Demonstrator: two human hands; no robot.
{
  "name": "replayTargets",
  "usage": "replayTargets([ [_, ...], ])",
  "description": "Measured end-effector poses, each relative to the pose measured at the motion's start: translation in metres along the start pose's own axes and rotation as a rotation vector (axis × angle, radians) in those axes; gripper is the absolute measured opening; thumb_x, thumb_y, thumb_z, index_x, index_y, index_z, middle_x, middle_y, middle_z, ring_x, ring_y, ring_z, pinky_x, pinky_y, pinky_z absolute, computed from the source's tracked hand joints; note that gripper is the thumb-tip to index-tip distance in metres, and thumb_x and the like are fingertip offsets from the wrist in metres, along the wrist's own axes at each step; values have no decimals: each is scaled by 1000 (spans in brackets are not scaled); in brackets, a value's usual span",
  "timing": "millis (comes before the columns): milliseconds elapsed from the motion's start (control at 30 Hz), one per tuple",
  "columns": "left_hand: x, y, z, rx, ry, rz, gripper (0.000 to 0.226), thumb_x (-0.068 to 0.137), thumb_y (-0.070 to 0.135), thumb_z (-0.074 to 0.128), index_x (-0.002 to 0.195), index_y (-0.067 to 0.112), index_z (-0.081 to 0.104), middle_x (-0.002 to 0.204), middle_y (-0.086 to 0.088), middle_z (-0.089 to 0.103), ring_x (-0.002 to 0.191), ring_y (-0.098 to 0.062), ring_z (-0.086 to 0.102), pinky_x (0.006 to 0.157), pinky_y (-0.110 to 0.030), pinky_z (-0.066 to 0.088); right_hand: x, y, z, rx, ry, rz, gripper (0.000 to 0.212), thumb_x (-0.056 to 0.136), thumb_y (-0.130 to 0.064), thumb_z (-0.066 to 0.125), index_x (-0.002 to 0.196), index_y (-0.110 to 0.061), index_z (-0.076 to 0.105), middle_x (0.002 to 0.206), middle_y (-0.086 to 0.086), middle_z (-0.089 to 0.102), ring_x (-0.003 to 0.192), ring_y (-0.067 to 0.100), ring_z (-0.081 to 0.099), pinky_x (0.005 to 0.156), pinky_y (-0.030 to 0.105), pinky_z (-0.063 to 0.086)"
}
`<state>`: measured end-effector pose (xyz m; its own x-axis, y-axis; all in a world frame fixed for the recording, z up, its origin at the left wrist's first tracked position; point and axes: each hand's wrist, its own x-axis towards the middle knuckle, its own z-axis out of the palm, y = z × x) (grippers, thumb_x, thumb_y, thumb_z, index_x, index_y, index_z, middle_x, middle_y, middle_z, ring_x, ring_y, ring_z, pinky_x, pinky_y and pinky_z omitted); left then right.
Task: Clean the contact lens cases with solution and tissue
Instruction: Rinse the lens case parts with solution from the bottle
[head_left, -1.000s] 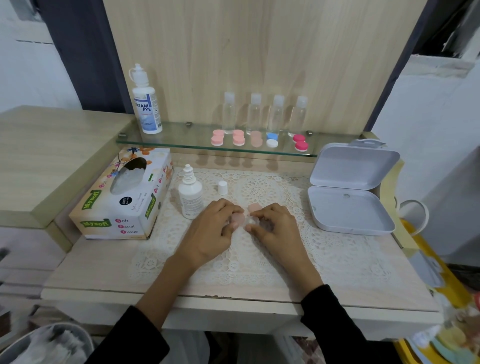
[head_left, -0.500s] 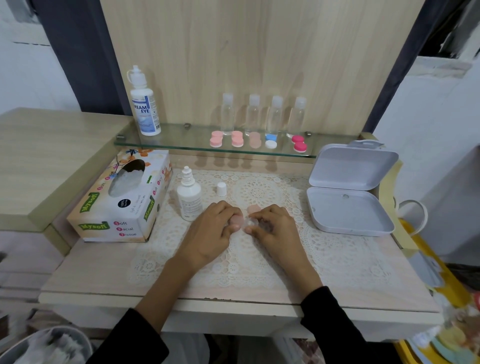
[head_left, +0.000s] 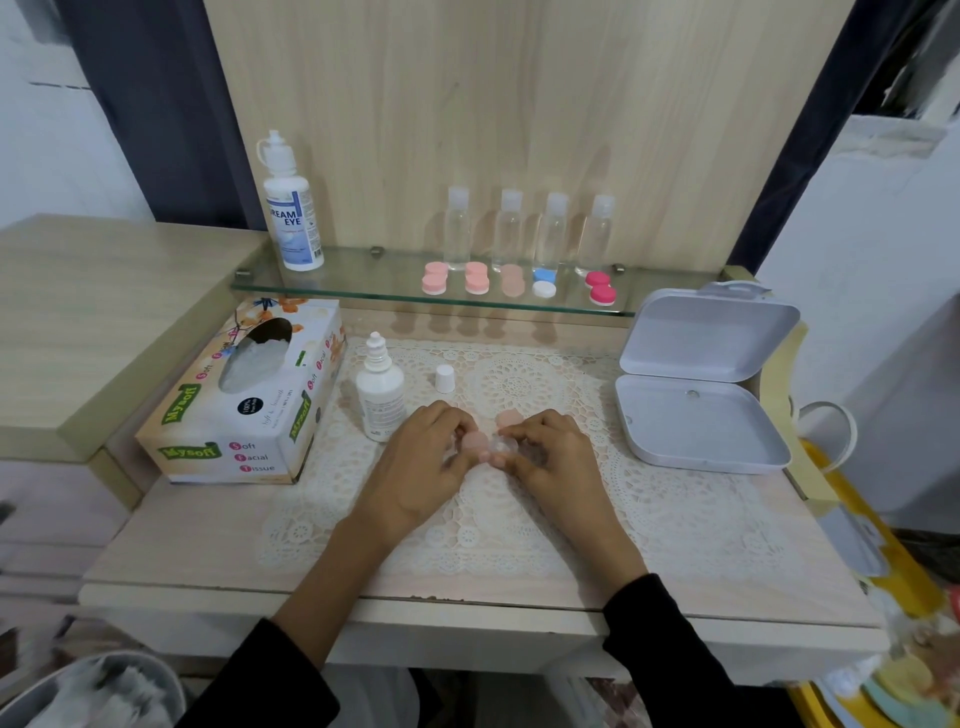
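Left hand (head_left: 421, 462) and right hand (head_left: 551, 457), fingers curled, meet at the centre of the lace mat (head_left: 675, 519) and together pinch a contact lens case (head_left: 484, 443): the left grips its peach-capped end, the right its clear, uncapped end. A loose peach cap (head_left: 508, 417) lies just behind the fingertips. To the left stand the uncapped solution bottle (head_left: 381, 396) and, near it, its white cap (head_left: 444, 378); further left, the tissue box (head_left: 244, 400). An open white hinged box (head_left: 701, 415) rests at the right of the tabletop (head_left: 208, 545). Behind, a glass shelf (head_left: 363, 283) carries further lens cases (head_left: 511, 280).
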<state>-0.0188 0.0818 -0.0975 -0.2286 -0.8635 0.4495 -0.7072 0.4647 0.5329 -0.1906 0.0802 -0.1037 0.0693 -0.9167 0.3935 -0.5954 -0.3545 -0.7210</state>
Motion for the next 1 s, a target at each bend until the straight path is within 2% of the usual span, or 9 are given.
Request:
replayTargets([
  [267, 0, -2, 2, 39, -64, 32, 18, 85, 14, 64, 103, 14, 61, 97, 8, 55, 85, -10, 47, 73, -15, 34, 1, 2, 0, -8, -16, 3, 32, 76, -21, 80, 106, -14, 74, 89, -12, 54, 97, 13, 48, 77, 2, 28],
  [400, 0, -3, 2, 37, -80, 51, 26, 85, 5, 60, 109, 14, 61, 102, 7, 57, 88, -8, 44, 75, -17, 33, 1, 2, 0, -14, -14, 0, 31, 76, -19, 80, 105, -14, 74, 87, -16, 52, 95, 13, 47, 77, 4, 28],
  [600, -2, -2, 1, 57, -106, 105, 41, 80, -7, 51, 112, 16, 62, 110, 8, 60, 94, -14, 47, 82, -29, 42, 1, 1, 1, 13, -12, 11, 29, 76, -18, 80, 103, -14, 74, 87, -15, 53, 94, 10, 46, 77, 6, 29],
  [733, -2, -2, 1, 26, -102, 96, 35, 82, 10, 47, 113, 17, 63, 111, 9, 60, 97, -9, 47, 86, -26, 41, 0, 0, 0, 22, -8, 10, 28, 76, -17, 80, 103, -14, 74, 87, -13, 53, 92, 7, 45, 76, 4, 29],
  [800, -2, -1, 1, 22, -80, 72, 31, 86, 24, 52, 115, 17, 60, 111, 9, 58, 98, -8, 49, 86, -25, 43, 0, 0, 0, 14, -9, 8, 29, 76, -19, 80, 104, -14, 74, 86, -14, 52, 92, 8, 45, 76, 4, 29],
  [867, -2, -1, 1, -5, -47, 28, 32, 86, 35, 63, 113, 17, 58, 106, 11, 55, 92, -4, 48, 83, -15, 40, 1, -1, 0, 3, -7, 8, 31, 75, -22, 81, 104, -15, 74, 86, -16, 51, 91, 7, 44, 75, 3, 29],
  [933, -1, -1, 0, -27, -18, 5, 31, 83, 35, 69, 105, 16, 59, 96, 11, 52, 84, -2, 45, 77, -8, 35, 1, -1, 1, -3, -7, 9, 32, 75, -24, 81, 105, -15, 74, 86, -17, 51, 92, 7, 44, 75, 3, 28],
  [1000, -1, -1, 0, -16, -18, 10, 27, 83, 30, 71, 101, 13, 61, 92, 9, 51, 82, -5, 45, 75, -7, 34, 1, -1, 1, -13, -11, 4, 32, 75, -24, 81, 105, -16, 74, 86, -17, 51, 92, 8, 45, 75, 2, 28],
])
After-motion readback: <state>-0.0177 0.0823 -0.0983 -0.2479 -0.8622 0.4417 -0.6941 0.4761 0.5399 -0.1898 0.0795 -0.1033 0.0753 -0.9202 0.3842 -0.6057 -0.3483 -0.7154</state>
